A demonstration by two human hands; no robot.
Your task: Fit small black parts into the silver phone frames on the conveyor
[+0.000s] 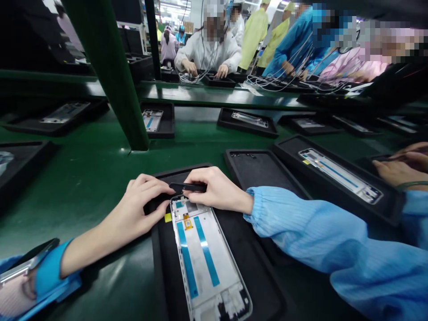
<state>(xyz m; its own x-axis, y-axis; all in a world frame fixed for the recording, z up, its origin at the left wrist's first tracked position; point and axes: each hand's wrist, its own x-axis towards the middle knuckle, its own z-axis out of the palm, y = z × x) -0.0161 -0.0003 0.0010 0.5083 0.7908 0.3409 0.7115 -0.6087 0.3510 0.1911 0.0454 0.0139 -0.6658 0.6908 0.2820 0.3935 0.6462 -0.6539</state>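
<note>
A silver phone frame [195, 258] with two blue strips and a small orange flex part [187, 221] lies in a black foam tray [257, 272]. My right hand [214, 187] pinches black tweezers [187, 187] above the frame's top end, their tip pointing left. My left hand [147, 203] is at the frame's top left corner, thumb by the edge and index finger close to the tweezers' tip. Its thumb and index finger are apart. A yellow tab [167, 217] sticks out from the frame's left side. Whatever lies at the tweezers' tip is too small to make out.
Beside my tray is another black tray [261, 167] with small dark parts. To its right, a tray holds another phone frame [341, 174], near a co-worker's hands [401, 167]. More trays line the green bench [87, 165]. A green post [107, 76] rises at left; people work behind.
</note>
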